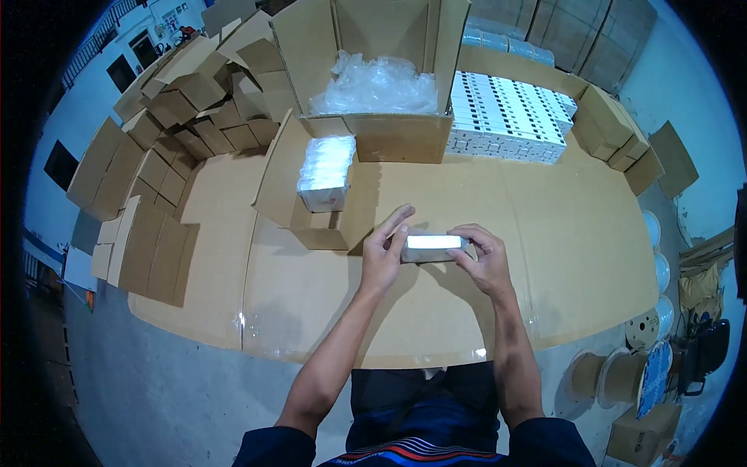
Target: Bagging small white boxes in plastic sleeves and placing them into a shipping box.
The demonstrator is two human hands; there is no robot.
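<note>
Small white box (433, 247) held just above the cardboard-covered table (576, 257), near its middle, long side across the view, pinched between both hands. Left hand (383, 257) clasping the box's left end, fingers stretched up along it, thumb on the near side. Right hand (484, 257) gripping the right end, fingers curled over the top edge. Just beyond, to the left, a low open carton (299, 198) with a plastic-wrapped white pack (325, 173) standing in it. Behind that, a tall open carton (373, 78) stuffed with crumpled clear plastic (377, 86). Right of it, a dense block of stacked white boxes (510, 117) in rows. Far left, a heap of flat and folded brown cartons (167, 140) spilling over the table edge. Lower right, on the floor, several cable spools (622, 373).
</note>
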